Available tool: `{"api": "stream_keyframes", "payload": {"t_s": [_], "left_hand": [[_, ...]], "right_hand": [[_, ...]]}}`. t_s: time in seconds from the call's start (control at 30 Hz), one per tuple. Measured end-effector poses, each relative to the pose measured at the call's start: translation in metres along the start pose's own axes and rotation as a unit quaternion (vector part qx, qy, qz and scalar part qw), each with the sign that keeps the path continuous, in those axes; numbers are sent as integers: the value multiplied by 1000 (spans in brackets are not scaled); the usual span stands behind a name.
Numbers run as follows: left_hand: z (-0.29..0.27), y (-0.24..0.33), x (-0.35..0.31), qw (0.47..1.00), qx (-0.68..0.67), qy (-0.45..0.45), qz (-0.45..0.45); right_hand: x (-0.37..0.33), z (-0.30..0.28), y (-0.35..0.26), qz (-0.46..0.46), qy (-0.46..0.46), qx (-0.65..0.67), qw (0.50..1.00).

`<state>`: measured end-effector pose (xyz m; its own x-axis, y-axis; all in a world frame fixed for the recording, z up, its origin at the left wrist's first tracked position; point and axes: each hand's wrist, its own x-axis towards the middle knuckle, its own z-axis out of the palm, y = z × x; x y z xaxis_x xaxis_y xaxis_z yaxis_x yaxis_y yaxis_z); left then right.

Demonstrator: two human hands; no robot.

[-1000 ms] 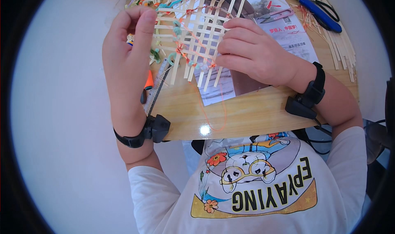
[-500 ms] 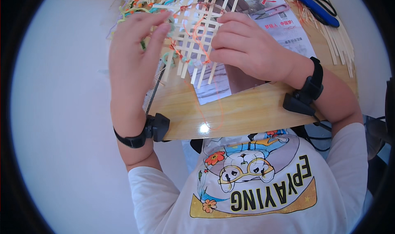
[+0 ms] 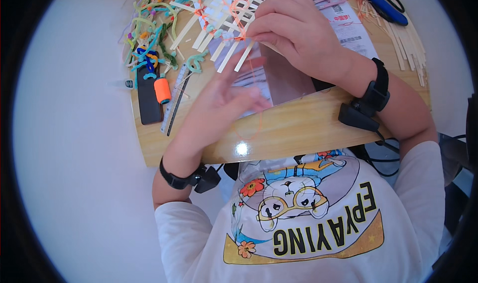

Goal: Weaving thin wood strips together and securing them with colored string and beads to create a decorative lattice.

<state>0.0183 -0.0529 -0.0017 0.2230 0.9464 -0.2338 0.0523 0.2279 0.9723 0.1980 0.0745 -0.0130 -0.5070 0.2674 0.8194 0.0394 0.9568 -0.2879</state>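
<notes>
My right hand (image 3: 298,31) pinches the lower right edge of a woven lattice (image 3: 219,21) of pale flat strips, which it holds tilted over a magazine. Orange thread and small pale green and white tufts run along the lattice's lower edge. Below the lattice is my left hand (image 3: 224,101), blurred by motion, its thumb and fingers apart. It appears to hold nothing. A loop of orange thread (image 3: 261,118) hangs from the lattice beside the left fingers, down over the table's front part.
Coloured fuzzy stems (image 3: 157,39) are heaped at the left. Near them lie a dark phone (image 3: 149,101), an orange thread spool (image 3: 162,90), a clear ruler (image 3: 172,104) and a small bottle (image 3: 124,84). Blue-handled pliers (image 3: 381,5) and loose strips (image 3: 406,46) lie right of the magazine (image 3: 353,46).
My left hand has let go of the lattice's left side and moved down and right, fingers spread. The lattice has shifted up and left, still in my right hand.
</notes>
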Motion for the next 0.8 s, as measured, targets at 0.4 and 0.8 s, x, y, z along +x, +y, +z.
{"api": "stream_keyframes", "payload": {"t_s": [0.4, 0.8], "left_hand": [[21, 34, -51, 820, 415, -164, 360], [-37, 65, -66, 916, 379, 132, 14]], "right_hand": [[2, -2, 0, -13, 15, -5, 1000], [3, -3, -3, -9, 38, -22, 999]]}}
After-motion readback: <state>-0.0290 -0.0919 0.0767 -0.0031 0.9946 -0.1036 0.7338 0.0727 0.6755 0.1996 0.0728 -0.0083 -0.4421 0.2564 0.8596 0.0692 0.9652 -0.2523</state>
